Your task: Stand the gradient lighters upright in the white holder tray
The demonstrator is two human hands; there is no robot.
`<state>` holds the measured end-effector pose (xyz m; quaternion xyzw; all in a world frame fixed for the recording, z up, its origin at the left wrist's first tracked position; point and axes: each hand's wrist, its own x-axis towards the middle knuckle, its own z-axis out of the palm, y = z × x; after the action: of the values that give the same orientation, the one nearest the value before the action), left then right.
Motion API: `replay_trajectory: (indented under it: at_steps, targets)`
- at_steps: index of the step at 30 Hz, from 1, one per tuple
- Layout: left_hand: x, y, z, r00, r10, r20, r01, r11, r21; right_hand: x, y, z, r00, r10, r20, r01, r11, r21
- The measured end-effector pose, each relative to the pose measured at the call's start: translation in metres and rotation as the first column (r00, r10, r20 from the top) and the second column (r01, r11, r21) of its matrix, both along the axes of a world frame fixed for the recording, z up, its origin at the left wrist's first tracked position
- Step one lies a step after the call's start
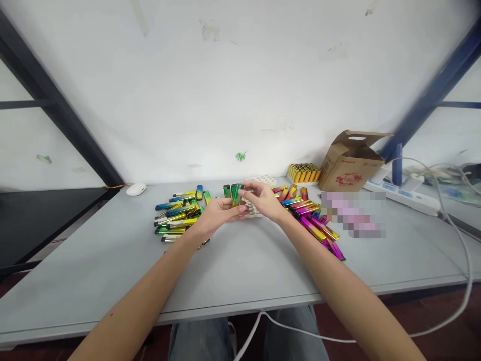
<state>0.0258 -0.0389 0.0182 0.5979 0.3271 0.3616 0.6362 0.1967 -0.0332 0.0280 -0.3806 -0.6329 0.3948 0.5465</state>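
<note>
My left hand (220, 211) holds a few green shiny lighters (233, 194) upright over the grey table (112, 260). My right hand (263, 198) pinches the top of one of these lighters. Just behind both hands lies a white tray with holes (263, 180). A pile of green, blue and yellow lighters (180, 213) lies left of my left hand. A pile of pink and gold lighters (311, 218) lies right of my right hand.
A tray of yellow lighters (303, 173) and an open cardboard box (351, 160) stand at the back right. A white power strip (406, 195) with cables lies far right. A white mouse (136, 189) sits back left. A white cable (300, 328) hangs below the table's front edge.
</note>
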Motion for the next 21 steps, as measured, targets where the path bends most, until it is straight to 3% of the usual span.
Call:
replay_trajectory:
  at_steps: [2, 5, 8, 11, 12, 14, 17, 19, 21]
  targets:
    - [-0.001, 0.001, 0.003, 0.999, 0.047, 0.000, -0.047, 0.998, 0.030, 0.004, 0.002, 0.003, 0.991, -0.082, -0.107, 0.086, 0.996, 0.030]
    - [-0.007, 0.006, 0.012, 0.959, 0.281, 0.044, -0.284, 0.948, 0.142, 0.013, 0.009, 0.004, 0.942, -0.230, -0.245, 0.236, 0.972, -0.007]
    - [-0.021, 0.015, 0.021, 0.822, 0.544, 0.171, -0.570, 0.793, 0.217, 0.021, 0.020, -0.005, 0.920, -0.308, -0.243, 0.302, 0.951, -0.061]
    - [-0.037, 0.026, 0.019, 0.695, 0.713, 0.091, -0.685, 0.618, 0.385, 0.024, 0.030, -0.021, 0.950, -0.271, -0.158, 0.263, 0.962, -0.068]
    - [-0.042, 0.029, 0.017, 0.655, 0.756, 0.023, -0.669, 0.565, 0.483, 0.024, 0.033, -0.025, 0.958, -0.258, -0.121, 0.253, 0.966, -0.056]
    - [-0.049, 0.036, 0.008, 0.568, 0.807, -0.162, -0.515, 0.502, 0.695, 0.023, 0.035, -0.033, 0.970, -0.240, -0.042, 0.240, 0.971, -0.025]
    - [-0.054, 0.044, -0.007, 0.456, 0.772, -0.443, -0.199, 0.574, 0.794, 0.020, 0.034, -0.038, 0.967, -0.245, 0.067, 0.245, 0.970, 0.013]
    - [-0.053, 0.046, -0.016, 0.377, 0.728, -0.573, 0.005, 0.617, 0.787, 0.018, 0.033, -0.040, 0.955, -0.268, 0.129, 0.267, 0.963, 0.027]
    - [-0.052, 0.047, -0.021, 0.313, 0.700, -0.642, 0.129, 0.638, 0.759, 0.017, 0.032, -0.042, 0.942, -0.286, 0.174, 0.283, 0.958, 0.040]
